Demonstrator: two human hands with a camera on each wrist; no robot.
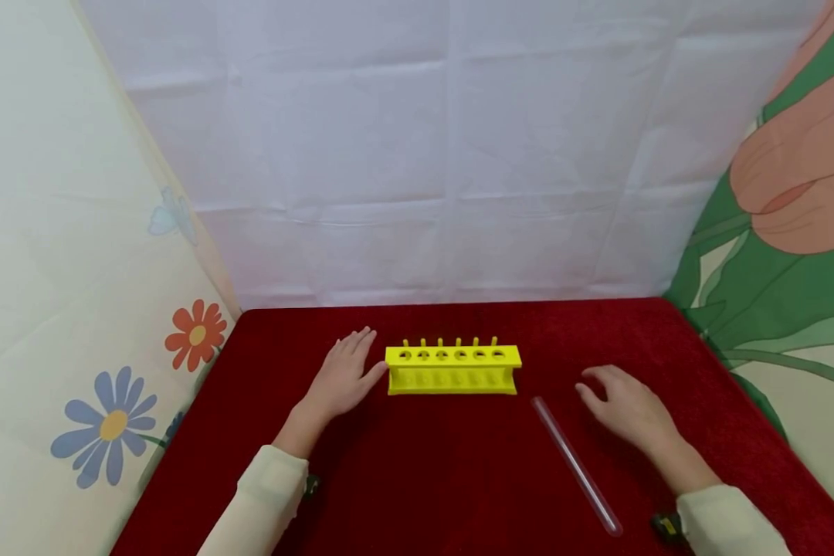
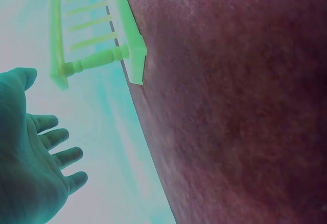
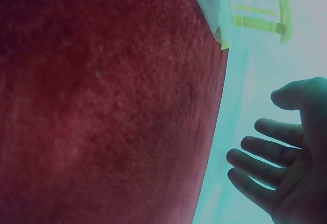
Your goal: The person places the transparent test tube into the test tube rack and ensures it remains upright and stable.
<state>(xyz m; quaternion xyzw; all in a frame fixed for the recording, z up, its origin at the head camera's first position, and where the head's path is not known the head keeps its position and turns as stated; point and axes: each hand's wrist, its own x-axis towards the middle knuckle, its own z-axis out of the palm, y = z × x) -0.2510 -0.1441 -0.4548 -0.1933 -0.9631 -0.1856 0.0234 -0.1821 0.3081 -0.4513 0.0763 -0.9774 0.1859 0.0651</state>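
Observation:
A yellow test tube rack [image 1: 452, 370] with a row of holes stands on the red cloth [image 1: 452, 463], and no tubes are in it. My left hand [image 1: 344, 376] lies flat beside its left end, thumb close to the rack. A clear glass test tube [image 1: 575, 465] lies on the cloth to the right of the rack, pointing toward me. My right hand [image 1: 625, 408] hovers just right of the tube's far end, fingers loosely bent, holding nothing. The left wrist view shows the left hand [image 2: 36, 157] spread open near the rack [image 2: 94, 35]. The right hand [image 3: 286, 157] is open in the right wrist view.
White fabric walls stand behind the table; flower-printed cloth [image 1: 111, 417] hangs at the left and a green and pink printed cloth [image 1: 792, 232] at the right. The red cloth's edges fall off at both sides.

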